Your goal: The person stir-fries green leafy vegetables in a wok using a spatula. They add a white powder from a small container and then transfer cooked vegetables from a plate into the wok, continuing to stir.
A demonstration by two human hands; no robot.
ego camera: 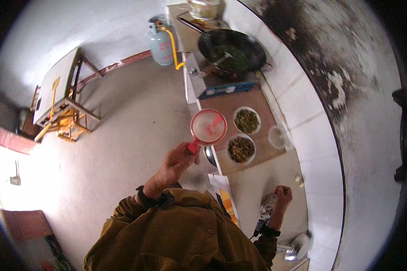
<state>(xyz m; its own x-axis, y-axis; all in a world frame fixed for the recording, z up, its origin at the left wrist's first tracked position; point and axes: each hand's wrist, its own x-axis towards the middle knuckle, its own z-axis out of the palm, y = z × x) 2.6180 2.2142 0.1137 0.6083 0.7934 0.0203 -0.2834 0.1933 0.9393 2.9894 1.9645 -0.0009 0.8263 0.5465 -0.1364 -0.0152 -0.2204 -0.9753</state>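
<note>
My left hand point(181, 159) grips the red handle of a clear plastic cup point(208, 127) with a red rim, held at the counter's front edge. My right hand point(283, 194) is curled over the counter beside a clear plastic bag point(268, 205); whether its fingers hold anything is unclear. Two white bowls of chopped greenish-brown food, one bowl point(247, 120) above the other bowl point(241, 149), stand right of the cup. Farther up, a black wok point(232, 50) with greens and a spatula point(222, 60) inside sits on the gas stove point(227, 89).
A grey gas cylinder point(161, 45) with a yellow hose stands beside the counter. An empty-looking clear bowl point(277, 137) is near the tiled wall point(320, 162). A white bucket point(204, 9) is beyond the wok. A table point(56, 86) with wooden stools point(71, 127) stands across the floor.
</note>
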